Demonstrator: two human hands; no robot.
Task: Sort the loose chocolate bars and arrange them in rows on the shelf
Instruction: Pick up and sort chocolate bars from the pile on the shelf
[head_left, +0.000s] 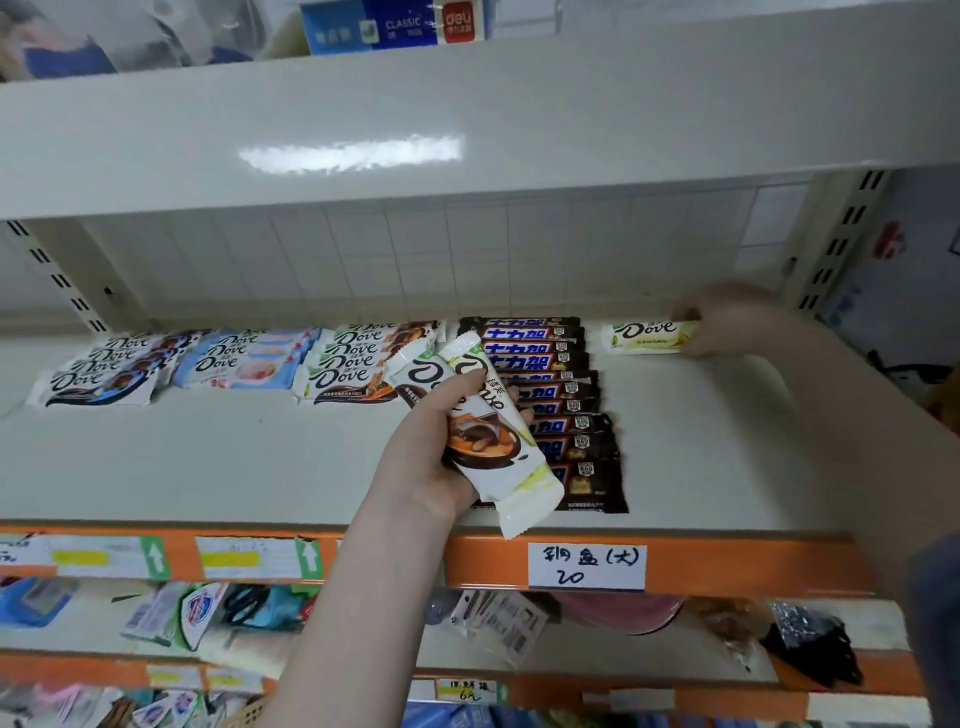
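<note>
My left hand (434, 457) grips a small bunch of Dove bars (488, 431), fingers and thumb curled round them, at least two wrappers, white with brown and orange print. The bunch is tilted, lower end hanging past the shelf's front edge, and it partly covers the Snickers row (563, 402).

My right hand (719, 319) reaches to the back right of the shelf (260, 457), well right of the Snickers row, fingers pinching the right end of a pale yellow Dove bar (647, 336). That bar lies flat on the shelf, alone, just right of the top of the Snickers row. The hand is blurred, so the exact finger layout is unclear.

The Snickers row is dark wrappers with blue lettering, overlapped front to back, running from the back of the shelf nearly to its front edge. Just left of it sits a stack of Dove bars with brown-orange print (358, 366), touching or almost touching. Further left is a light blue Dove stack (244, 361), then a dark blue and white Dove stack (104, 371), farthest from the Snickers row. All three stacks sit toward the back.

Below the Snickers row, on the orange shelf lip (483, 564), is a handwritten white price label (587, 566). Left of it are printed tags with green arrows (156, 557). Lower shelves hold mixed blurry packets.
</note>
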